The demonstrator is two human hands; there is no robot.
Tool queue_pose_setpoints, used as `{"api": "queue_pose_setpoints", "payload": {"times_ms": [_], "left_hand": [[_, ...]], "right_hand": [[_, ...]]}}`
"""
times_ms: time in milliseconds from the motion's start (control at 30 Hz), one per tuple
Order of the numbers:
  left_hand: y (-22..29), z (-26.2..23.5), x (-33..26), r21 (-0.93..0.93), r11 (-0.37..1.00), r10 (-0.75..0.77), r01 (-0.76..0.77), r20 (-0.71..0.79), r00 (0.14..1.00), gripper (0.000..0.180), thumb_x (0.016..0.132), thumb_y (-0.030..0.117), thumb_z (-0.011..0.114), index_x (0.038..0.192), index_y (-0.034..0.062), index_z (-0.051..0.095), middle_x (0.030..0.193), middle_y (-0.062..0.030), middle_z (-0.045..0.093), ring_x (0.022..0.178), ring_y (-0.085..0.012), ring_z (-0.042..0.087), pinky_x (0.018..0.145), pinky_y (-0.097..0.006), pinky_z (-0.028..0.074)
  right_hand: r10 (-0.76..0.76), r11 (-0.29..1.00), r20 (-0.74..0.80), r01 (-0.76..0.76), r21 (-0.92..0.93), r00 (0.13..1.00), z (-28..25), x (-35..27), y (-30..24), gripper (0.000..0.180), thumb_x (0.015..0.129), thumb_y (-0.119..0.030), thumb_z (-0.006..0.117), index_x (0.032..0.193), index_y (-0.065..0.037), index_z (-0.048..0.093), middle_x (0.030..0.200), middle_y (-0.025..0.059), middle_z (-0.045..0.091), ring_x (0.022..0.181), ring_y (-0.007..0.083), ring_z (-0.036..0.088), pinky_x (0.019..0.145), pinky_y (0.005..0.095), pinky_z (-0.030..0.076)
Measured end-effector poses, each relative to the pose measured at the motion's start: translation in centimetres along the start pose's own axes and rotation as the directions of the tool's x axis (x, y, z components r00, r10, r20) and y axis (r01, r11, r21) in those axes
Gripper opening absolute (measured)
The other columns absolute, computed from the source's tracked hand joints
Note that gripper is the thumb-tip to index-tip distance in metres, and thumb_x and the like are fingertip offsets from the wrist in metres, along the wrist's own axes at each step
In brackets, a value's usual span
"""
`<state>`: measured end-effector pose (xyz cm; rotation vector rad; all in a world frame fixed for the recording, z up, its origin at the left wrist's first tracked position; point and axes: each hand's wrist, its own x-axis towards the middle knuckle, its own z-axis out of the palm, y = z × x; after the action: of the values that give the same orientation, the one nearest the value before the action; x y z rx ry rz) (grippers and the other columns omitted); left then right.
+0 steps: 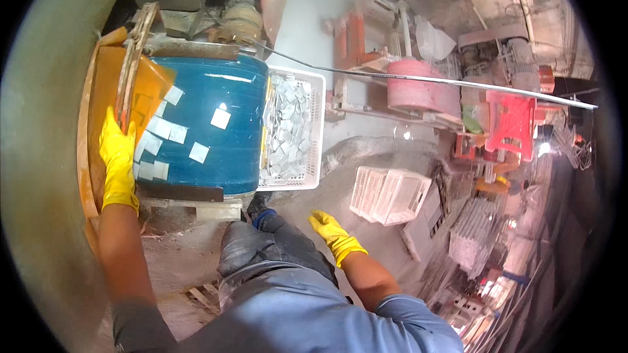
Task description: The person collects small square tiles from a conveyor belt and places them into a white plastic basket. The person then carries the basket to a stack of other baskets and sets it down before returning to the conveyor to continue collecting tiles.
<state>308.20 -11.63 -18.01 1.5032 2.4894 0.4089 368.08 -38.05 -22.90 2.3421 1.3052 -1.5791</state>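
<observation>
The left hand [118,157], in a yellow rubber glove, is pressing against the open mouth of the big blue barrel-shaped drum [209,124], fingers closing around the lower end of a worn brown wooden handle [134,59] that is running up along the drum's orange rim [88,111]. Small square grey metal pieces [220,118] are clinging to the drum's blue side, more of them bunching near its mouth. Just beside the drum's far end, a white perforated plastic crate [314,124] is sitting heaped with the same grey pieces. The right hand [332,232] (also gloved in yellow) is hanging free over the grey dusty floor [340,176], fingers loosely curled and holding nothing, as far as the bent view is showing. A second white plastic crate [389,195] is lying tipped on the floor, near that hand.
</observation>
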Motion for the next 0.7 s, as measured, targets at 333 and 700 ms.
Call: {"api": "queue_pose_setpoints", "payload": {"times_ms": [333,700], "left_hand": [[2.8,13.5,-14.9,0.053,0.998,0.034,-0.018,-0.322,0.946,0.081,0.097,0.049,0.067,0.158,0.0009,0.044,0.161,-0.0285,0.044,0.149,-0.0474,0.039,0.126,-0.058,0.022],[4.7,13.9,-14.1,0.182,0.942,-0.200,0.281,-0.367,0.908,0.084,0.092,0.050,0.070,0.157,0.0015,0.045,0.159,-0.0231,0.048,0.147,-0.0441,0.041,0.127,-0.057,0.022]], "right_hand": [[-0.129,0.986,0.069,0.136,-0.096,0.989,-9.7,6.0,-1.1,0.053,0.102,-0.030,0.069,0.144,0.002,0.060,0.139,0.0194,0.068,0.132,0.0274,0.063,0.113,0.0350,0.046],[-0.901,0.296,0.234,0.912,-0.283,0.365,-7.3,19.4,-30.1,0.048,0.097,-0.017,0.073,0.140,0.002,0.062,0.141,0.0277,0.063,0.134,0.0440,0.059,0.116,0.0470,0.044]]}}
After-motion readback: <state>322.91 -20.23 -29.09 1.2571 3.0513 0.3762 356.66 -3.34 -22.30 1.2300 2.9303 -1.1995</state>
